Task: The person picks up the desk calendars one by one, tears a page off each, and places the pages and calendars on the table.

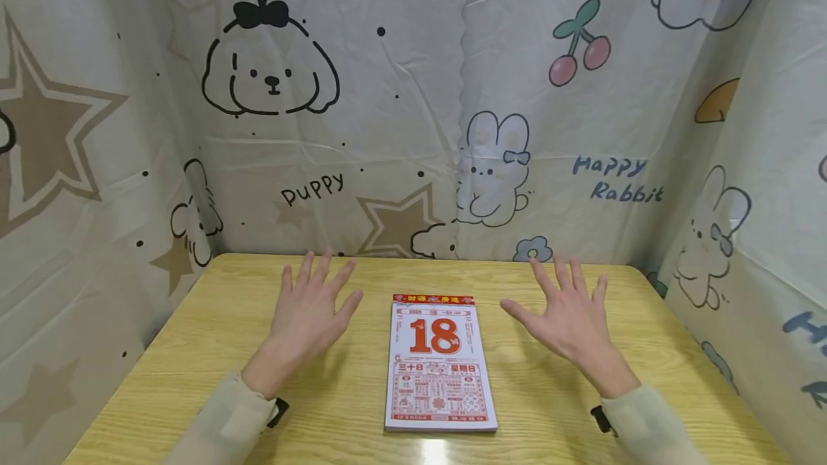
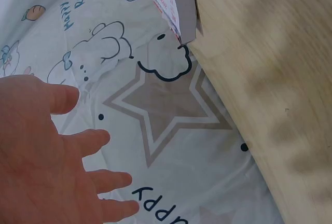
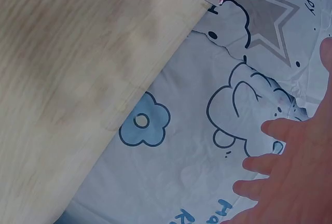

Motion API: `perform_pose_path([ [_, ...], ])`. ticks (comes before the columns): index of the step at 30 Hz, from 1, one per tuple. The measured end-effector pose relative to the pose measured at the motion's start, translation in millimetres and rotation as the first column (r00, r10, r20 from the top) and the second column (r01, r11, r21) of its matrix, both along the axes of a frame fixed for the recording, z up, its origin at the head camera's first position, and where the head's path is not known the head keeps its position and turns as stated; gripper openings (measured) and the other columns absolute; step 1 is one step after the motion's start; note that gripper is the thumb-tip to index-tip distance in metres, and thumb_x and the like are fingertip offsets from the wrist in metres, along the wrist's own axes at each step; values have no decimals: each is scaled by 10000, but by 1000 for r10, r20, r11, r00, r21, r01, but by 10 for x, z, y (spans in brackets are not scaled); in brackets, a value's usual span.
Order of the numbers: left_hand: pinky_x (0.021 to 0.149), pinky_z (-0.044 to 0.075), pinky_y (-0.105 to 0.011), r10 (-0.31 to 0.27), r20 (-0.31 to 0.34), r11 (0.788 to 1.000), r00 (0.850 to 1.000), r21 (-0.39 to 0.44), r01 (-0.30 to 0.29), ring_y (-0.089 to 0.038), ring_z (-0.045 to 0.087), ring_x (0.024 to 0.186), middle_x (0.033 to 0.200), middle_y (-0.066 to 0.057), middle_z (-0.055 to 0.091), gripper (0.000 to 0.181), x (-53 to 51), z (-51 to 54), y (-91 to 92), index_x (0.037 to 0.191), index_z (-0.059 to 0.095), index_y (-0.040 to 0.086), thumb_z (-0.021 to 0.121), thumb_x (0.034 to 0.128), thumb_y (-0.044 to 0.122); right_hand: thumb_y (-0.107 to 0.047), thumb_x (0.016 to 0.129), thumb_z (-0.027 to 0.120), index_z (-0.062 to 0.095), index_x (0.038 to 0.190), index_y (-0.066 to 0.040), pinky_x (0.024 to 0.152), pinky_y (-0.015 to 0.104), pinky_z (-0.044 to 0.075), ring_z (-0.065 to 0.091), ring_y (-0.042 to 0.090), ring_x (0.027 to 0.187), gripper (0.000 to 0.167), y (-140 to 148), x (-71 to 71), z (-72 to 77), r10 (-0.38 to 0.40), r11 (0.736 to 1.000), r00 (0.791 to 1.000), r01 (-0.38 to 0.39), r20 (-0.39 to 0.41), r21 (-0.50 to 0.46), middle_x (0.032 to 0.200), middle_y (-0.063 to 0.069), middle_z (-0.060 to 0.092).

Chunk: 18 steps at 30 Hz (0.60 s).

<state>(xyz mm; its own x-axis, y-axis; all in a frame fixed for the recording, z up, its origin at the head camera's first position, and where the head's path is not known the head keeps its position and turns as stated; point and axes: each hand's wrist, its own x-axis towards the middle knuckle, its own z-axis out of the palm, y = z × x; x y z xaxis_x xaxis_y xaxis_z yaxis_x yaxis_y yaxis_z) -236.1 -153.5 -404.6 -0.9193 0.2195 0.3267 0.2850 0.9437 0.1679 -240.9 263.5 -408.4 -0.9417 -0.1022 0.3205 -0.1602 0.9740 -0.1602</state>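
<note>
A thick tear-off calendar (image 1: pixel 439 372) with a red top strip and a large red 18 lies face up on the wooden table. To its left my left hand (image 1: pixel 309 314) is held with fingers spread, holding nothing. On the other side my right hand (image 1: pixel 571 318) is spread the same way, also holding nothing. Neither hand touches the calendar. The left wrist view has my left hand (image 2: pixel 46 156) at its left edge and part of the calendar (image 2: pixel 184 6) at the top. In the right wrist view my right hand (image 3: pixel 295 167) is at the right edge.
The light wooden table (image 1: pixel 194 350) ends at a pale printed curtain (image 1: pixel 400 128), which hangs behind it and along both sides. Dark bands show at both wrists, by the sleeves (image 1: pixel 222 418).
</note>
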Motion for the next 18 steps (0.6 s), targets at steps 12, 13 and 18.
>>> perform_pose_path([
  [12,1233,79,-731,-38,-12,999,999,13,38,-484,197,1552,1678,-219,306,619,62,-65,53,1604,479,203,470,1085,540,-851,907,488,356,1655,-128,1148,814,-115,46,514,1568,1049,-48,113,-15,11,1000,1000,-11,-2,-8,1712,269,154],
  [13,1233,86,-732,-40,-15,999,999,13,40,-481,200,1552,1676,-217,314,619,68,-70,58,1602,484,203,472,1084,543,-850,906,491,354,1656,-128,1152,808,-119,44,509,1570,1050,-51,126,-18,13,1000,1000,-13,-4,-9,1715,262,151],
  [18,1229,99,-737,-45,-18,999,999,7,46,-481,206,1551,1670,-216,333,620,101,-94,73,1600,489,201,480,1082,543,-851,901,502,337,1664,-141,1168,787,-119,44,493,1576,1055,-61,188,-37,18,1000,1000,-19,-12,-10,1728,230,141],
])
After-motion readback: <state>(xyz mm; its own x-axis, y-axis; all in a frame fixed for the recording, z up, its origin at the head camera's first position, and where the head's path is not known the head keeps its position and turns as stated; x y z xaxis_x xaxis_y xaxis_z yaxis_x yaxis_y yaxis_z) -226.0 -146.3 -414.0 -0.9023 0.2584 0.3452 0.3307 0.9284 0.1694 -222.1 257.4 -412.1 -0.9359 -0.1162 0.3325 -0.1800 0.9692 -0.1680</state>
